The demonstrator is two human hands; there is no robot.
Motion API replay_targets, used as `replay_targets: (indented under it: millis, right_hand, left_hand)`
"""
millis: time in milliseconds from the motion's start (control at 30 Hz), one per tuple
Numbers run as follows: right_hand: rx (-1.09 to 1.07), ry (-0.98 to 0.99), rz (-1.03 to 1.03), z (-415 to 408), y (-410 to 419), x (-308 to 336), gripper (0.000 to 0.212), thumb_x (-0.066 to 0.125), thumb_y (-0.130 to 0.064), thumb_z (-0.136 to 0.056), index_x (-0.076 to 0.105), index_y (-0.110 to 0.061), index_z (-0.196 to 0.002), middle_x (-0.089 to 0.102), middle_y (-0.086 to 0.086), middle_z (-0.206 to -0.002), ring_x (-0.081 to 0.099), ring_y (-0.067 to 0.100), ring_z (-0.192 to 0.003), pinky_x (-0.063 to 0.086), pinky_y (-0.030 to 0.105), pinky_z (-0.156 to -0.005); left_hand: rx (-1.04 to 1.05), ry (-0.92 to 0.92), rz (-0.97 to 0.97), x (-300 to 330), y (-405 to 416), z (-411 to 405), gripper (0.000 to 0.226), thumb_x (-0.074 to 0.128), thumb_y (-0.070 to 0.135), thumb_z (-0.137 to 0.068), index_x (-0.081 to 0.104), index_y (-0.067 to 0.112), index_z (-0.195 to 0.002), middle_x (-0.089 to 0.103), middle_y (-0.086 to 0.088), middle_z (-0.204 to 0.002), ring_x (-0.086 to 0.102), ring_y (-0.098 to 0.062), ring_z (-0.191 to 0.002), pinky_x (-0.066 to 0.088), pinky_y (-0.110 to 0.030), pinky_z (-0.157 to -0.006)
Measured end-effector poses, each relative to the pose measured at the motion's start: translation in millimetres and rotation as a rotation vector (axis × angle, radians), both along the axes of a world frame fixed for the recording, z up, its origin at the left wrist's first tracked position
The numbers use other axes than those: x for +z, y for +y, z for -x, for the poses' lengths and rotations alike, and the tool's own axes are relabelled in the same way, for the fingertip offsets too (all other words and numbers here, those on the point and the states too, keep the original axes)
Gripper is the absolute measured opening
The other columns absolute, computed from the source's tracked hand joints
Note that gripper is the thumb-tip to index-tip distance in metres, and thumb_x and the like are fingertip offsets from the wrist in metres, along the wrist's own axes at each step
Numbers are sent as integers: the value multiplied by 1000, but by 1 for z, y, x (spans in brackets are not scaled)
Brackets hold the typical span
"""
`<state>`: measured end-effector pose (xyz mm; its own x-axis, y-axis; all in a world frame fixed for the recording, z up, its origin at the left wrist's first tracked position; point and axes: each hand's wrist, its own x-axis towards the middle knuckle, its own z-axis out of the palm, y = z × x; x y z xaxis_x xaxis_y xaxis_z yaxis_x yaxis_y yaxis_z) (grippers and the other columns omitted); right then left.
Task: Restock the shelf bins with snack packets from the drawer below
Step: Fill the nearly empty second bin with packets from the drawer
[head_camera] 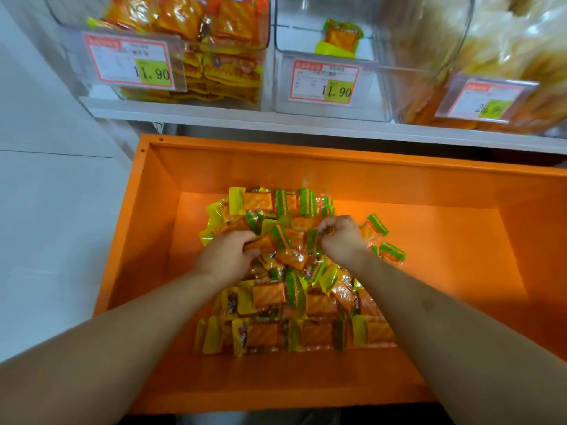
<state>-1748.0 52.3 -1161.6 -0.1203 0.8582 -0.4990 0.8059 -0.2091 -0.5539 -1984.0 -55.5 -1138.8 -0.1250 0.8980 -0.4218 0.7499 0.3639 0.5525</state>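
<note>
An open orange drawer (445, 191) holds a heap of snack packets (276, 305), orange with yellow or green ends. My left hand (225, 259) is down in the heap, fingers curled round an orange packet (260, 243). My right hand (339, 236) is also in the heap, fingers curled round packets at its top. Above, on the white shelf (214, 116), the left clear bin (196, 50) is packed with yellow-ended packets. The middle clear bin (331, 96) holds a single green-ended packet (340, 38).
A third clear bin (478, 56) at the right is filled with pale orange snacks. Price tags reading 11.90 hang on the left bin (130, 61) and the middle bin (325, 82). A white wall panel (52, 185) flanks the drawer's left side.
</note>
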Motion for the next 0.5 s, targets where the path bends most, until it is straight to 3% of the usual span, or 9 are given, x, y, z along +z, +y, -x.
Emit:
replay_targets:
  millis: [67, 133, 200, 267, 333, 433, 500]
  right_hand:
    - [-37, 62, 5, 3, 4, 24, 19, 63, -12, -75, 62, -30, -71, 62, 3, -95, 51, 21, -77, 37, 22, -66]
    - [-57, 100, 21, 7, 8, 56, 21, 59, -3, -85, 55, -21, -77, 55, 1, -77, 47, 19, -62, 34, 20, -49]
    - [-57, 142, 14, 8, 12, 84, 23, 56, -1, -91, 50, -21, -81, 52, 3, -73, 48, 19, -60, 45, 27, -53]
    - [-63, 221, 34, 8, 11, 115, 22, 54, -2, -96, 50, -20, -84, 52, 8, -80, 53, 21, -69, 60, 42, -62]
    - [-53, 298, 62, 7, 6, 146, 20, 55, -3, -99, 53, -18, -86, 51, 10, -84, 55, 21, -75, 64, 55, -66]
    - [11, 419, 76, 4, -8, 199, 21, 58, -7, -101, 60, -20, -86, 58, 13, -96, 70, 35, -89, 65, 53, -64]
    - [54, 488, 58, 2, -19, 236, 18, 58, -8, -103, 58, -19, -89, 58, 10, -90, 74, 47, -85, 64, 49, -61]
  left_hand:
    - [45, 22, -45, 14, 0, 1, 19, 64, 32, -99, 72, 28, -116, 74, 0, -108, 68, -27, -100, 46, -31, -73]
    - [83, 46, -71, 34, 1, 1, 26, 62, 33, -101, 70, 28, -124, 74, -3, -118, 68, -29, -106, 50, -33, -80]
    - [88, 26, -87, 54, 4, 2, 24, 61, 33, -102, 70, 22, -121, 74, -8, -114, 69, -31, -100, 49, -34, -75]
    - [105, -41, -109, 78, 7, 4, 19, 62, 33, -102, 71, 21, -113, 74, -6, -110, 69, -28, -95, 48, -33, -73]
    - [151, -119, -139, 106, 10, 6, 17, 62, 32, -102, 72, 22, -109, 74, -1, -109, 69, -24, -98, 48, -32, -75]
    - [207, -188, -189, 154, 13, 10, 16, 61, 33, -102, 70, 23, -94, 73, -3, -91, 68, -29, -84, 46, -33, -66]
    - [204, -224, -218, 186, 10, 13, 16, 61, 36, -102, 72, 26, -102, 75, 0, -97, 71, -25, -88, 54, -37, -77]
